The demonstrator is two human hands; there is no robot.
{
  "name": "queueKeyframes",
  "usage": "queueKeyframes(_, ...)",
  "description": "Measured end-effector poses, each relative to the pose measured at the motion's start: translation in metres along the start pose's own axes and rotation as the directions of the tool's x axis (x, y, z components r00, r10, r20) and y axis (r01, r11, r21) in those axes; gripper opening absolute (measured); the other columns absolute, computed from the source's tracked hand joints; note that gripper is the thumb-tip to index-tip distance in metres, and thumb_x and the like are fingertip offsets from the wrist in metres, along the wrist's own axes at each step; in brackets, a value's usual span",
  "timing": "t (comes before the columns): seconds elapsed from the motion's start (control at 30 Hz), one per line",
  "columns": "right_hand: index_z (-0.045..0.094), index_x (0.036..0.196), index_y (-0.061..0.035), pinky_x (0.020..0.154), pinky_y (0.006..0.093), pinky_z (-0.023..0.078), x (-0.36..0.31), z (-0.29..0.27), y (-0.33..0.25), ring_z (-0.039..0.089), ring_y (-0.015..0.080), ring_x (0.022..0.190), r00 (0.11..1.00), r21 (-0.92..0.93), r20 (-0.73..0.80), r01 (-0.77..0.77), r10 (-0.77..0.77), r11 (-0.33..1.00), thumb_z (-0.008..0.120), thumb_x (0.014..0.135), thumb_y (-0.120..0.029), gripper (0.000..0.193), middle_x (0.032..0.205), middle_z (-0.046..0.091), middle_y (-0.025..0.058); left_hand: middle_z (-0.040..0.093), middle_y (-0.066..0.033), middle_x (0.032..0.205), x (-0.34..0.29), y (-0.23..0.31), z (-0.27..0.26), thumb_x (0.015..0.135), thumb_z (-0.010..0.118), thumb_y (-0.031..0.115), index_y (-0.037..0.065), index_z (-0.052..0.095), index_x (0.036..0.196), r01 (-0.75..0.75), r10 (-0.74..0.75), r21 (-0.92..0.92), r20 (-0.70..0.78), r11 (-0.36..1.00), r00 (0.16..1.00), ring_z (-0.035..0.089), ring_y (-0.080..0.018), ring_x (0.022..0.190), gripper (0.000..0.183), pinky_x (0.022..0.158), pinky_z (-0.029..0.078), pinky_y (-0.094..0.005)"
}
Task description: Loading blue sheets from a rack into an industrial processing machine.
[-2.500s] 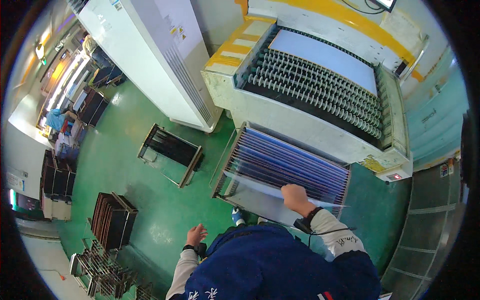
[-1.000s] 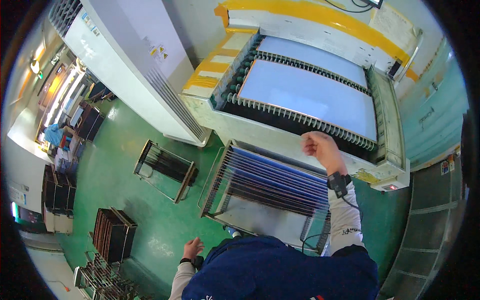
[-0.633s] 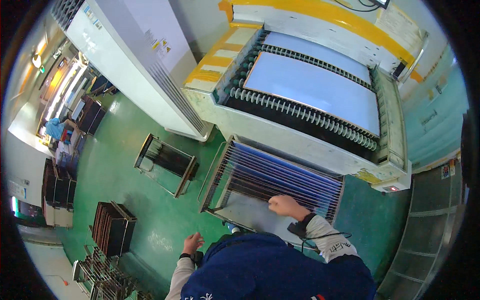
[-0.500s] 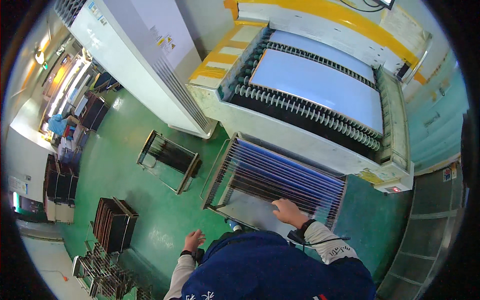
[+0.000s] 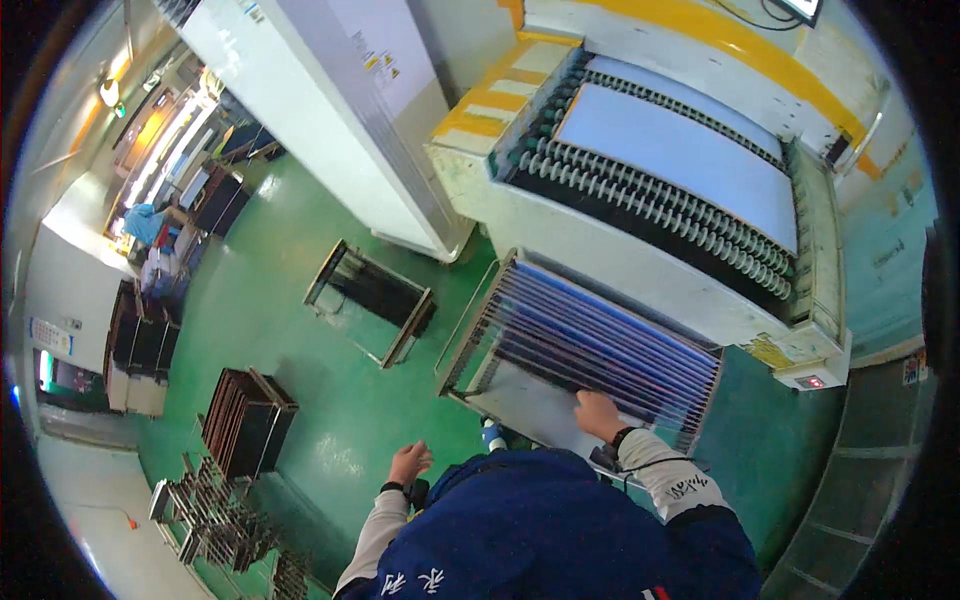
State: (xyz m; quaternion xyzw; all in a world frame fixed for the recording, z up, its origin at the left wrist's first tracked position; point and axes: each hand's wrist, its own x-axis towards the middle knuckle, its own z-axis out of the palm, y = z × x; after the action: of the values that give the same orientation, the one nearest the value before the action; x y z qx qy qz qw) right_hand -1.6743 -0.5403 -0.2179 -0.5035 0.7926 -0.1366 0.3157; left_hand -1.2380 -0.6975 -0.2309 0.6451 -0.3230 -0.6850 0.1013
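Over the near part of a wheeled rack [image 5: 447, 382] hovers my right hand [image 5: 597, 415], fingers loosely bent with a small gap at the tips. Nothing shows in it; whether it touches the rack is hard to tell. The rack has a row of upright thin panels [image 5: 610, 320], dark toward me and bluish at the far side. My left hand [image 5: 410, 463] hangs above the green floor left of my body, fingers loosely apart and nothing in it. Beyond the rack, a pale flat panel [image 5: 680, 160] lies on the rollers [image 5: 650, 215] of a conveyor machine, with a second one behind it.
A tall white cabinet [image 5: 340, 120] stands left of the machine. On the left floor are a smaller rack [image 5: 370, 300], a rack of dark panels [image 5: 245, 425] and stacked metal frames [image 5: 215, 515]. A grey metal panelled surface [image 5: 850, 490] borders the right side. One blue-white shoe [image 5: 492, 434] shows beside the rack.
The whole view has shifted, moving the scene rightward and up. On the conveyor, the pale panels have travelled away from me, baring more rollers in front. Both hands stay near their places.
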Motion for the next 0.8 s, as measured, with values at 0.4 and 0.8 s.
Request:
queueKeyframes(0.4,0.061,0.076,-0.0027,0.064,0.0489,0.046,0.011,0.013,0.008,0.059,0.0383,0.074,0.992,-0.152,-0.120,-0.057,0.038,0.987,0.055,0.074,-0.017,0.016,0.074,0.061,0.0199,0.063,-0.0068,0.085,-0.002,-0.023,-0.025,0.086,0.059,0.033,0.001,0.055,0.102,0.063,-0.065,-0.059,-0.038,0.996,0.997,0.062,-0.0168,0.067,0.036,0.055,0.049,-0.0274)
queueKeyframes(0.8,0.064,0.075,-0.0048,0.065,0.0495,0.045,-0.016,-0.074,-0.036,0.059,0.0393,0.074,0.984,-0.267,-0.176,-0.019,-0.030,0.963,0.060,0.072,-0.019,0.015,0.078,0.062,0.0195,0.062,-0.0065,0.090,0.015,-0.021,-0.032,0.084,0.060,0.040,0.003,0.055,0.103,0.061,-0.060,-0.019,0.010,0.998,0.998,0.061,-0.0155,0.070,0.042,0.056,0.048,-0.0282)
